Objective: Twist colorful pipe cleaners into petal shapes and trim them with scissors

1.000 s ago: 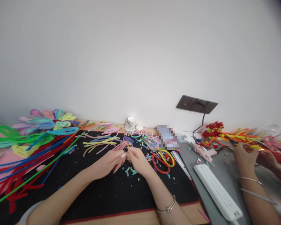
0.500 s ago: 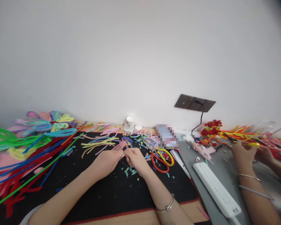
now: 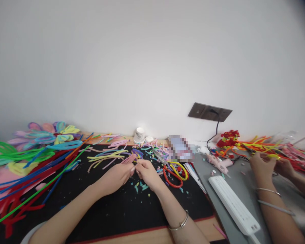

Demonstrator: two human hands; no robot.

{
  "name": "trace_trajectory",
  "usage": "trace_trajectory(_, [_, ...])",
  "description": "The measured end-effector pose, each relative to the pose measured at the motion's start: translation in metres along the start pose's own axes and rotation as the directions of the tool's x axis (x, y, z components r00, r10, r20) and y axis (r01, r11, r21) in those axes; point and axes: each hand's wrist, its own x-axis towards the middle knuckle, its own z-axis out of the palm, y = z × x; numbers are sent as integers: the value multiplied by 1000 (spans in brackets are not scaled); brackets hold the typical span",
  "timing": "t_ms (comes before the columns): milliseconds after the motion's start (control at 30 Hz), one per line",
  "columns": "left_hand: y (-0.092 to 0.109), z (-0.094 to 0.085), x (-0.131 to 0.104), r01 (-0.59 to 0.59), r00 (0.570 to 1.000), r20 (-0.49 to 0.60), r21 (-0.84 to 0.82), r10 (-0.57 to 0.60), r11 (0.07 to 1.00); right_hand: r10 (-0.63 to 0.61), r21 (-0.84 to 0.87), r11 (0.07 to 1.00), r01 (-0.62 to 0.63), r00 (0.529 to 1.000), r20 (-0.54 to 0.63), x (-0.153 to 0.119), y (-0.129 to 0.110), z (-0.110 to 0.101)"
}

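Over the black mat [image 3: 104, 210], my left hand [image 3: 118, 176] is closed, with a bundle of pink pipe cleaners [image 3: 129, 158] sticking out past its fingers. My right hand [image 3: 145, 171] is pinched close against the left fingertips; whatever lies between its fingers is too small and covered to name. Just beyond the fingertips is a looped purple, blue and yellow pipe cleaner piece [image 3: 137, 153]. Scissors with red and yellow handles [image 3: 173, 182] lie to the right of my right hand. Teal clippings [image 3: 141, 186] are scattered beneath it.
Loose pipe cleaners [image 3: 106, 156] lie beyond my left hand, with a colourful heap [image 3: 22, 183] farther left. A paper cup [image 3: 139, 135] stands by the wall. On the right are a glue gun [image 3: 220, 163], a white power strip [image 3: 232, 205] and a co-worker's hands [image 3: 264, 166].
My fingers have shifted slightly against each other at the bundle, and the left hand is turned a little. The whole view has moved slightly.
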Motion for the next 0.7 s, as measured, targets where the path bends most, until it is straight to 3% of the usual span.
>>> trace_trajectory(67, [3, -1, 0, 67, 997, 58, -273, -54, 960, -81, -45, 996, 82, 996, 23, -1, -1, 0])
trace_trajectory(167, [5, 2, 0, 204, 978, 178, -664, -112, 719, -203, -92, 974, 205, 979, 35, -3, -2, 0])
trace_trajectory(233, [4, 5, 1, 249, 968, 221, -787, -118, 565, -251, -109, 962, 252, 968, 23, -3, -1, 0])
trace_trajectory(267, [3, 6, 1, 250, 968, 220, -798, -121, 548, -253, -110, 961, 252, 967, 9, -3, -1, 0])
trace_trajectory(300, [2, 7, 1, 237, 971, 202, -776, -125, 584, -234, -103, 967, 232, 972, -6, -2, 0, 1])
trace_trajectory(367, [-1, 6, 1, 175, 985, 120, -609, -128, 773, -128, -69, 990, 125, 991, -27, -1, 1, 1])
trace_trajectory(433, [-4, 5, 0, 81, 997, 5, -276, -83, 958, 38, -25, 999, -38, 999, -24, 0, 1, 1])
trace_trajectory(467, [-6, 4, 0, 42, 998, -40, -93, -46, 995, 120, -5, 993, -120, 993, -21, 1, 1, 0])
trace_trajectory(567, [-11, 6, 0, -35, 997, -62, 277, 55, 960, 305, 45, 952, -304, 952, -26, 1, 0, -1])
trace_trajectory(700, [-13, 11, 2, -92, 994, -7, 438, 106, 894, 400, 89, 914, -395, 915, -50, 0, 0, -3])
